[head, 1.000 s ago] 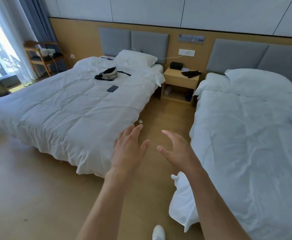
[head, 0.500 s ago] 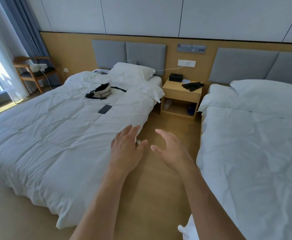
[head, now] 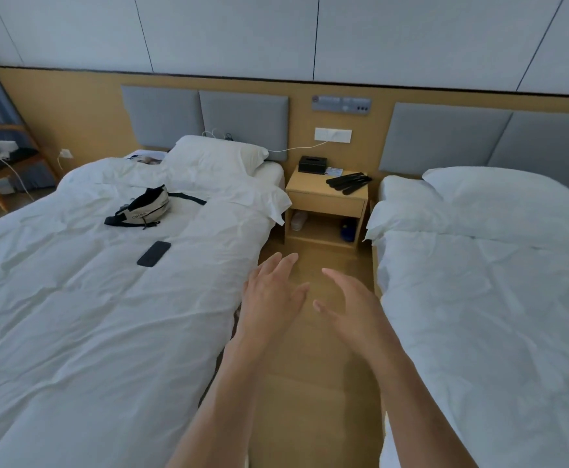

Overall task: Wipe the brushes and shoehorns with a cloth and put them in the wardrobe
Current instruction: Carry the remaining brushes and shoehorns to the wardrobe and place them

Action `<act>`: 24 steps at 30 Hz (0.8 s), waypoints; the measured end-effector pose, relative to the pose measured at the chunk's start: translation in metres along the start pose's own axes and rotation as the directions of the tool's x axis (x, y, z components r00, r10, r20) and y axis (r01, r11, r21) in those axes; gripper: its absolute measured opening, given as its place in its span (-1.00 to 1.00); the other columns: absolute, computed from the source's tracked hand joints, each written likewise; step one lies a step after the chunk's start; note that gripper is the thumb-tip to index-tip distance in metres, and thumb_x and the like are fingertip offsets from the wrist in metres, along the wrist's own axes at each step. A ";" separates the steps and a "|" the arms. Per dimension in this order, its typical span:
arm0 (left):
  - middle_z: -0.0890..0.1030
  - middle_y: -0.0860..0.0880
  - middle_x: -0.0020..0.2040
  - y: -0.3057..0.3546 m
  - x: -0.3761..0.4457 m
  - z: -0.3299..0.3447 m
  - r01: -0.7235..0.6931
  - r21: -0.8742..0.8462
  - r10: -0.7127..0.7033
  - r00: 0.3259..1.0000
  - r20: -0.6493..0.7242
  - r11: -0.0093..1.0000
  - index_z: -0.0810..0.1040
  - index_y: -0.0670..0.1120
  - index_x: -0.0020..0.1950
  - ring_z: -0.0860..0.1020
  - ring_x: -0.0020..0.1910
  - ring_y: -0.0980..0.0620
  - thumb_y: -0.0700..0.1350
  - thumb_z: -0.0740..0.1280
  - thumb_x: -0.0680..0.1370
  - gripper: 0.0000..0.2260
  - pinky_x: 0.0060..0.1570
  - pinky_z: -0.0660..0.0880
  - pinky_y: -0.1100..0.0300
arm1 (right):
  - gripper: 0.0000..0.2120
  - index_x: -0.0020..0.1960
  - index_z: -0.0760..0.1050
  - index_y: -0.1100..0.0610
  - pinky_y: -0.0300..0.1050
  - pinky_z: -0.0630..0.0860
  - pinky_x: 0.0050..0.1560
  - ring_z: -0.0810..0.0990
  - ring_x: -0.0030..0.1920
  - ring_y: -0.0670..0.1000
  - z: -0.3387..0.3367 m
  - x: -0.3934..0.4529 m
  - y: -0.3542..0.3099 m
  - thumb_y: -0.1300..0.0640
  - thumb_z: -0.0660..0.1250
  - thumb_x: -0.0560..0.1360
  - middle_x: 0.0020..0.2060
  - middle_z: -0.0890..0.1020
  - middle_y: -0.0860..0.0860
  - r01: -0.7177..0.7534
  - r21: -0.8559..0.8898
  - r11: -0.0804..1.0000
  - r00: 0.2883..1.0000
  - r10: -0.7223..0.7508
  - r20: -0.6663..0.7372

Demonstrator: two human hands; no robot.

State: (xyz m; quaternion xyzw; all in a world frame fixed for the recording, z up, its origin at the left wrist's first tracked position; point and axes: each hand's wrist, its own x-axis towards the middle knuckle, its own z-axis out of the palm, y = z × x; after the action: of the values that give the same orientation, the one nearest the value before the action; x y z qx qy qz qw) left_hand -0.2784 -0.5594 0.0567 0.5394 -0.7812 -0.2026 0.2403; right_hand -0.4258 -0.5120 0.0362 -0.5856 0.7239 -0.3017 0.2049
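My left hand (head: 271, 295) and right hand (head: 350, 307) are both spread open, empty. The dark brushes and shoehorns (head: 348, 183) lie at the nightstand's (head: 327, 201) right rear corner; I'd walk closer before reaching.

We see soft, even daylight from left, slightly dim and cool. No hard shadows, no glare. Wide-angle lens bends wall lines (head: 310, 79) at edges. Forearms slightly soft.
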 end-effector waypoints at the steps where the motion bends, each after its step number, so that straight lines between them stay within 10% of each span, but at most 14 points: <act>1: 0.24 0.02 0.55 -0.002 0.019 0.004 -0.011 -0.012 0.012 1.000 0.011 1.000 0.23 0.08 0.55 0.20 0.53 0.00 0.09 0.25 0.61 -0.49 0.49 0.17 -0.01 | -0.41 0.53 0.24 -0.15 -0.12 0.30 0.42 0.31 0.49 -0.08 -0.001 0.016 0.002 -0.09 0.36 0.56 0.51 0.33 -0.14 -0.014 -0.003 1.000 1.000 0.014 -0.015; 24: 0.29 0.04 0.53 -0.035 0.478 0.080 -0.221 -0.106 0.238 0.954 0.184 0.969 0.26 0.09 0.52 0.24 0.51 0.00 0.10 0.27 0.60 -0.50 0.46 0.25 -0.13 | -0.44 0.52 0.26 -0.16 -0.19 0.34 0.33 0.38 0.43 -0.09 -0.018 0.427 0.047 -0.08 0.34 0.57 0.47 0.38 -0.16 -0.216 0.029 0.976 0.952 0.217 -0.216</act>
State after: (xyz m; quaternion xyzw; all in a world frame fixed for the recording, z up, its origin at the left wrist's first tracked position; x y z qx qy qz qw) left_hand -0.4446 -1.0157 0.0474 0.4119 -0.8491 -0.2579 0.2070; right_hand -0.5698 -0.9167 0.0422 -0.4658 0.8010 -0.3416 0.1575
